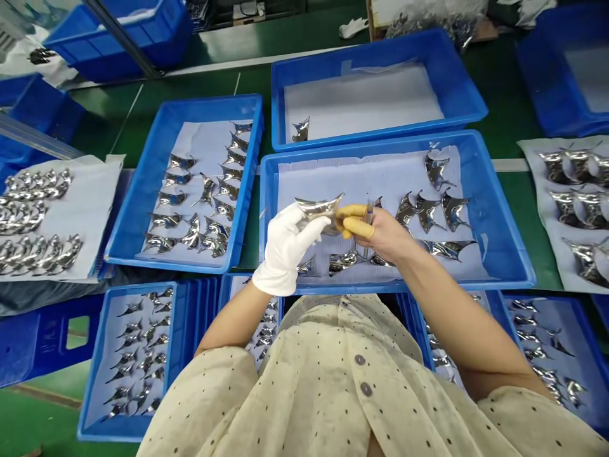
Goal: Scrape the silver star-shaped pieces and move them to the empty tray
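Observation:
My left hand (292, 244), in a white glove, is closed around a shiny curved metal part (318, 207) with pointed ends, held above the blue tray (507, 254) in front of me. My right hand (373, 230) wears yellow finger covers, and its curled fingertips are at the right end of that part. Something thin and upright shows at the right fingers, too slight to name. Below the hands, similar metal parts (343, 261) lie on the tray's white liner. More of them (428, 211) sit toward the right of the tray.
Left of me a blue tray (114, 244) holds several metal parts in rows. Behind, another tray (380, 136) has one part (301, 130) on its liner. White sheets with parts flank both sides. Below, near my body, stand more filled trays (98, 381). A metal post (124, 41) rises back left.

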The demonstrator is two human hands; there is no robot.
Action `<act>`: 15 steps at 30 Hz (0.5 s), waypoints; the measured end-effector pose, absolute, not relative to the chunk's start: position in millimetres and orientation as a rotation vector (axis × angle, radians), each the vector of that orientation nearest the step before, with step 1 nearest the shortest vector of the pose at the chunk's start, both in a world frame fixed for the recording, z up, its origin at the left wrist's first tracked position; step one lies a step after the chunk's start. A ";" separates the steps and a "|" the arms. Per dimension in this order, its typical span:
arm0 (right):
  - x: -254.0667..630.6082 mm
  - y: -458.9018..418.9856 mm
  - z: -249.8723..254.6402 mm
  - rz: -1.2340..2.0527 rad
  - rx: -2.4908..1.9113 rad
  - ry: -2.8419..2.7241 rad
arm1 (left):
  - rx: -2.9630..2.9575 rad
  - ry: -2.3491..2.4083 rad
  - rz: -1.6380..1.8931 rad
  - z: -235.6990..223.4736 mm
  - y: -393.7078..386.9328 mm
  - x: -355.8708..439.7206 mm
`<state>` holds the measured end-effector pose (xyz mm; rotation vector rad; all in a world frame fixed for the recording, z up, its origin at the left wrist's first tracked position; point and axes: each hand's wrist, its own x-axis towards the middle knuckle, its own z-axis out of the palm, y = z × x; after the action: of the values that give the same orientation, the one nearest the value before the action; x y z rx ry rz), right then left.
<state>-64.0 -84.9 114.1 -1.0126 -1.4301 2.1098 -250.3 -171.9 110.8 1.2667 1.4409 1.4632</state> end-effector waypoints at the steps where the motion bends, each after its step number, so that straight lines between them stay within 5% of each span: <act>1: -62.3 -89.3 111.5 2.127 -1.010 -1.433 | 1.112 1.357 1.382 115.4 -175.2 -246.9; 7: -59.8 -101.1 100.6 2.403 -0.928 -1.397 | 0.920 1.030 1.158 124.0 -181.7 -232.0; 15: -65.0 -105.9 104.7 1.891 -0.976 -1.574 | 1.337 1.325 1.291 118.4 -190.9 -229.9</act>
<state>-65.0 -105.9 104.7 -0.9758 -1.5745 1.8914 -229.9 -190.9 118.4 1.3367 1.3250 1.2912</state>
